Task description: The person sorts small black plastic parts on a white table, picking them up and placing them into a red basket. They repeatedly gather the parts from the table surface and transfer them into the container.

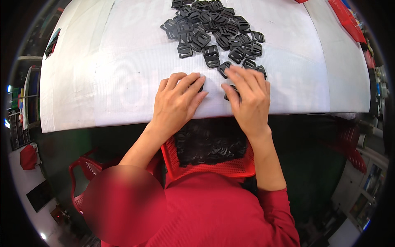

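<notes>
- White sheet covers surface [123, 82]; dark surroundings w/ shelving at both edges; red plastic chair [84, 173] lower left.
- Heap of black plastic buckles [214, 29] at far centre of surface; loose ones trail toward hands.
- Left hand [177, 103] lies palm-down near front edge of surface; fingers bent, tips pressed on small black buckle [201, 86], mostly hidden; grip vs. mere press: cannot tell.
- Right hand [249, 96] palm-down just beside left; fingers spread, slightly curled; thumb and fingers at another black piece [227, 96], only a sliver shows; whether clasped: cannot tell.
- Two or three stray buckles [224, 68] just beyond right fingertips; one near-touching.
- Red mesh basket [210, 166] in lap below surface edge, betw. forearms; filled w/ black buckles.
- Person wears red sleeves [279, 214].
</notes>
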Motion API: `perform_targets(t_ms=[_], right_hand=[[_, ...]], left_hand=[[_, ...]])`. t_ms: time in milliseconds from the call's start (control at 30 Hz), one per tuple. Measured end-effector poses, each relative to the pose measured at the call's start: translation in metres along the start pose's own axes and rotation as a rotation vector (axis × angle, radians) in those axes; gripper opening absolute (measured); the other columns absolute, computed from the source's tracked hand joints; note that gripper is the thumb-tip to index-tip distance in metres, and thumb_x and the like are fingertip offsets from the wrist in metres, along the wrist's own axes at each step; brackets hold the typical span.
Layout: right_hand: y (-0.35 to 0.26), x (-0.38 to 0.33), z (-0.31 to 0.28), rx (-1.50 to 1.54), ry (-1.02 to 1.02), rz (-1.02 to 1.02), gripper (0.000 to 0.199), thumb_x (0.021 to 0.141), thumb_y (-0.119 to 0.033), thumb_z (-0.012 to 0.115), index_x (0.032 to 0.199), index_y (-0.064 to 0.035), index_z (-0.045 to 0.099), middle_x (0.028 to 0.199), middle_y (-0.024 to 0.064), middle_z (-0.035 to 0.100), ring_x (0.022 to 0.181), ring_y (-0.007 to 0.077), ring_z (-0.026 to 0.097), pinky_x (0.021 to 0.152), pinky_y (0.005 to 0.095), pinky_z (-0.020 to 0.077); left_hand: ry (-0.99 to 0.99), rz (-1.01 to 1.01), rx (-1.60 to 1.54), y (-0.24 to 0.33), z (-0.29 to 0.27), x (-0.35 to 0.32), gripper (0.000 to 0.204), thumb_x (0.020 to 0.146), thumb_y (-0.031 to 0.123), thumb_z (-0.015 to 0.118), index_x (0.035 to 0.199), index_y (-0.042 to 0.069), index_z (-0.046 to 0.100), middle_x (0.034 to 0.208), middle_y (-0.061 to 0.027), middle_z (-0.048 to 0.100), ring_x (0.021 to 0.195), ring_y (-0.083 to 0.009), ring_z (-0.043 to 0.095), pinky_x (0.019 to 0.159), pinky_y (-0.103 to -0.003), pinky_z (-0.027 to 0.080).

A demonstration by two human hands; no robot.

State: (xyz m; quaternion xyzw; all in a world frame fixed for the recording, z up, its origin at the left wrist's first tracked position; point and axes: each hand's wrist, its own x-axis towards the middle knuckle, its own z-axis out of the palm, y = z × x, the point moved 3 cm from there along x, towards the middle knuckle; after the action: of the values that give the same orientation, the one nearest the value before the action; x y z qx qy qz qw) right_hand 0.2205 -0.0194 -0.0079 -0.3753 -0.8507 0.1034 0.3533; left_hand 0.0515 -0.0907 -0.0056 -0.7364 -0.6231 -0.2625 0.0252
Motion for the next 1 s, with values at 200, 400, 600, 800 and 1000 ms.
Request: perform_targets(t_ms=[200, 400, 600, 800, 1000], right_hand=[[-0.008, 0.012, 0.010, -0.031, -0.083, -0.047, 0.023, 0.079, -0.019, 0.075, 0.099, -0.0090, 0.072, 0.105, -0.0002, 0.069, 0.101, 0.0200, 0.059, 0.085, 0.0378, 0.0405], [0.003, 0.039, 0.006, -0.022, 0.049, -0.040, 0.016, 0.081, -0.011, 0.072, 0.096, -0.0088, 0.072, 0.100, -0.0003, 0.070, 0.095, 0.0205, 0.061, 0.080, 0.0359, 0.0433], [0.012, 0.058, 0.026, -0.051, -0.061, -0.185, 0.024, 0.076, -0.012, 0.075, 0.100, -0.0092, 0.073, 0.103, -0.0012, 0.070, 0.098, 0.0198, 0.060, 0.083, 0.0349, 0.0431], [0.008, 0.059, 0.029, 0.044, -0.084, -0.083, 0.015, 0.080, -0.015, 0.073, 0.095, -0.0111, 0.075, 0.081, -0.0010, 0.071, 0.083, 0.0172, 0.061, 0.077, 0.0329, 0.0406], [0.011, 0.076, 0.034, 0.025, -0.150, -0.131, 0.022, 0.080, -0.011, 0.071, 0.102, -0.0107, 0.073, 0.096, -0.0008, 0.072, 0.093, 0.0186, 0.061, 0.081, 0.0346, 0.0430]], left_hand=[[0.171, 0.022, 0.019, -0.011, 0.004, 0.030, 0.030, 0.080, 0.016, 0.073, 0.109, 0.009, 0.069, 0.110, -0.0001, 0.065, 0.095, -0.0218, 0.058, 0.077, -0.035, 0.044], [0.051, 0.091, 0.021, -0.014, 0.019, 0.047, 0.032, 0.079, 0.017, 0.073, 0.110, 0.010, 0.070, 0.106, 0.0004, 0.068, 0.092, -0.0207, 0.059, 0.078, -0.032, 0.045], [-0.116, -0.434, -0.458, -0.026, 0.010, 0.027, 0.035, 0.081, 0.013, 0.075, 0.115, 0.010, 0.070, 0.099, -0.0019, 0.070, 0.086, -0.0225, 0.061, 0.073, -0.033, 0.050], [0.110, -0.140, 0.035, -0.052, -0.004, 0.041, 0.033, 0.082, 0.015, 0.073, 0.114, 0.008, 0.071, 0.107, -0.0053, 0.069, 0.092, -0.0229, 0.061, 0.079, -0.035, 0.051], [0.087, -0.032, 0.113, -0.061, 0.006, 0.043, 0.026, 0.083, 0.018, 0.072, 0.107, 0.007, 0.072, 0.104, -0.0016, 0.068, 0.093, -0.0217, 0.060, 0.076, -0.035, 0.048]])
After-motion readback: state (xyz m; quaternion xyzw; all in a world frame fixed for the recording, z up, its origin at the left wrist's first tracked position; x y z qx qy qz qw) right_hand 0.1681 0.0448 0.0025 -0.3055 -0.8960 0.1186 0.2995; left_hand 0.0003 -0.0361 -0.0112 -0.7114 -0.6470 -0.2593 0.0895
